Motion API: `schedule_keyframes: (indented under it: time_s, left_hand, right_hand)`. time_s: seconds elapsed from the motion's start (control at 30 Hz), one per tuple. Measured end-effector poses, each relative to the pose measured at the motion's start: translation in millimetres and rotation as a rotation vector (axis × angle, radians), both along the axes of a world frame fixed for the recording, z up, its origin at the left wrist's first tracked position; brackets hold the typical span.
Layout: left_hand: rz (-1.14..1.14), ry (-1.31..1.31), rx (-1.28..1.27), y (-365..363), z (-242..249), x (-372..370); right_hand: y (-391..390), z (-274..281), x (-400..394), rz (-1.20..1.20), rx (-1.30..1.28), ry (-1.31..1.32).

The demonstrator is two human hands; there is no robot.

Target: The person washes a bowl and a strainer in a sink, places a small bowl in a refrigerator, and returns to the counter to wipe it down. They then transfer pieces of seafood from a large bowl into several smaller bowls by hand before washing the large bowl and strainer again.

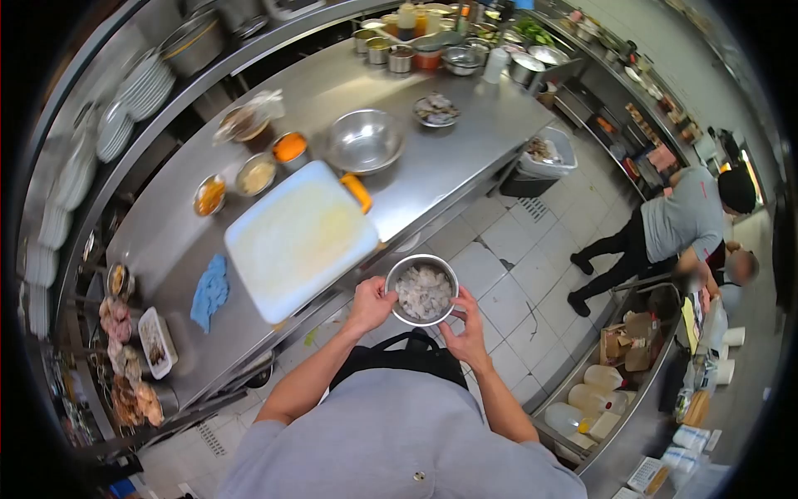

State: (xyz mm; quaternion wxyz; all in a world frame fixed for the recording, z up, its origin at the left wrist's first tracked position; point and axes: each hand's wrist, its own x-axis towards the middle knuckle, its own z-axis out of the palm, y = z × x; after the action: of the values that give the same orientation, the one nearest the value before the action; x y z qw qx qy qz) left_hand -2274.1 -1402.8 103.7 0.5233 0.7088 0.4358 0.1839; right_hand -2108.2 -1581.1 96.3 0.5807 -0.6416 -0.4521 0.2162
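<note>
bowl in hand: small steel bowl [422, 289] of pale chopped seafood, shrimp by the look; held in the air off the desk's [440, 166] near edge, over the tiled floor [515, 291]
left hand [371, 304]: grip closed on the bowl's left rim
right hand [468, 328]: fingers spread under the right rim, holding it
risk: bowl sits past the edge; a wet rim slipping or a tilt would probably dump it on the floor; nothing under it
risk 2: co-worker [686, 220] bent over well apart, unlikely to bump
counts: one white cutting board [299, 237]; one big empty mixing bowl [364, 140]; three small sauce bowls [256, 175]; one blue cloth [210, 291]; one bin [544, 158]
</note>
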Motion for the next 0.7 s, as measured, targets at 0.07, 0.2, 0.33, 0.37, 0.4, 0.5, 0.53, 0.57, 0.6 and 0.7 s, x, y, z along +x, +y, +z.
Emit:
schedule_keyframes:
  time_s: [0.07,0.2,0.33,0.37,0.4,0.5,0.53,0.57,0.6,0.7]
  left_hand:
    - [-0.022,-0.039,-0.093,1.1,-6.8,45.1]
    - [-0.124,-0.078,-0.29,4.9,2.4,118.1]
    - [-0.258,-0.16,-0.295,18.4,7.9,189.9]
    - [-0.292,-0.163,-0.269,25.8,11.3,209.5]
    - [-0.332,-0.114,-0.267,34.7,23.5,226.3]
    - [-0.462,-0.211,-0.361,71.0,5.3,281.4]
    - [-0.562,-0.245,-0.435,87.2,-2.1,300.0]
    - [-0.553,-0.256,-0.458,106.6,-5.6,322.5]
    - [-0.548,-0.27,-0.481,129.6,-4.7,349.6]
    - [-0.418,-0.364,0.021,221.9,-34.8,440.6]
  right_hand:
    - [-14.7,10.2,34.6,-0.11,0.132,0.355]
    - [-22.2,-30.9,121.9,-0.161,0.026,0.846]
    - [10.4,-47.4,161.2,0.071,0.248,1.514]
    - [22.4,-46.3,173.7,0.079,0.31,1.548]
    - [35.0,-46.1,188.7,0.088,0.373,1.58]
    - [61.3,-69.5,246.8,0.046,0.404,1.561]
    - [66.5,-78.3,266.3,0.044,0.439,1.596]
    - [69.6,-86.7,289.1,0.037,0.467,1.629]
    - [76.4,-92.2,313.9,-0.094,0.433,1.582]
    - [88.2,-55.4,377.1,-0.108,0.525,1.625]
